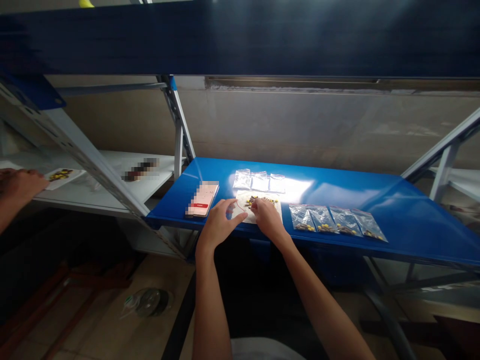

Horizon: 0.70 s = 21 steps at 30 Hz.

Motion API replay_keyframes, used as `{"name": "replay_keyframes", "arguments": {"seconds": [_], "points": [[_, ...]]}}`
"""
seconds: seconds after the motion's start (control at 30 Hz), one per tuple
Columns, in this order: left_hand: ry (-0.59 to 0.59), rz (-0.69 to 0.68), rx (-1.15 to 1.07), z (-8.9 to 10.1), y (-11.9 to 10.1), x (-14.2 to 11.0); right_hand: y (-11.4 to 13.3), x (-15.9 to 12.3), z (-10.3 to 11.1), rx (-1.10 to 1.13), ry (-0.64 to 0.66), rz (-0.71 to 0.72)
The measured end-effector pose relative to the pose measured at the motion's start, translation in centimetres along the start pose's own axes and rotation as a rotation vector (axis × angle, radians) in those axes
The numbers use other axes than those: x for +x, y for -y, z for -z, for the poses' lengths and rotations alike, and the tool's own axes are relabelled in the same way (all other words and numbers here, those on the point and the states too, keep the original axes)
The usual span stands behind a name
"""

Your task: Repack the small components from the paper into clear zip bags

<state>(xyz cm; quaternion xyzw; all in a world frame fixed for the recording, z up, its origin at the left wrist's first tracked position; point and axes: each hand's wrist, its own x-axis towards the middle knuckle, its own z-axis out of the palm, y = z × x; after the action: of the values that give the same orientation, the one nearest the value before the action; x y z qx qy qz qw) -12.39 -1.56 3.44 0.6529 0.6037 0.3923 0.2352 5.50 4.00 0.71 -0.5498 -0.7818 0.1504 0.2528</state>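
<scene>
A pile of small yellow and dark brown pieces (270, 199) lies on a white sheet (276, 206) on the blue shelf; they are too small to name surely. My right hand (267, 218) is over the pile, its fingertips pinched together at the pieces. Whatever is between them is hidden. To its left, my left hand (219, 224) rests at the sheet's left edge, thumb and fingers apart in a curve, holding nothing visible. Right of the sheet, several clear zip bags (318, 219) lie in a row with similar yellow and brown pieces at their bottoms.
Three flat clear bags (258, 181) lie behind the sheet. A phone (205, 195) with a partly blurred screen is left of my hands. The blue shelf (356, 187) has metal uprights (183, 130). Far left, another person's hand (22, 185) is near a sheet with similar pieces (60, 175).
</scene>
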Motion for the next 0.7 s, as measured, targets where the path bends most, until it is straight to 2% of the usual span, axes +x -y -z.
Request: {"name": "replay_keyframes", "arguments": {"seconds": [0.13, 0.23, 0.47, 0.63, 0.7], "points": [[0.112, 0.046, -0.170, 0.5, -0.6, -0.3, -0.2, 0.0, 3.1, 0.336, 0.006, 0.009], [0.150, 0.045, -0.247, 0.6, -1.2, -0.4, 0.6, 0.0, 5.3, 0.513, 0.087, 0.118], [0.264, -0.012, -0.411, 0.6, -2.0, -0.4, 2.9, 0.7, 7.4, 0.328, 0.178, 0.320], [0.294, 0.003, -0.520, 0.8, -2.4, -0.4, 2.7, 0.9, 8.5, 0.469, 0.314, 0.365], [0.267, 0.048, -0.524, 0.8, -2.3, -0.4, 1.8, 1.3, 8.4, 0.515, 0.301, 0.345]]}}
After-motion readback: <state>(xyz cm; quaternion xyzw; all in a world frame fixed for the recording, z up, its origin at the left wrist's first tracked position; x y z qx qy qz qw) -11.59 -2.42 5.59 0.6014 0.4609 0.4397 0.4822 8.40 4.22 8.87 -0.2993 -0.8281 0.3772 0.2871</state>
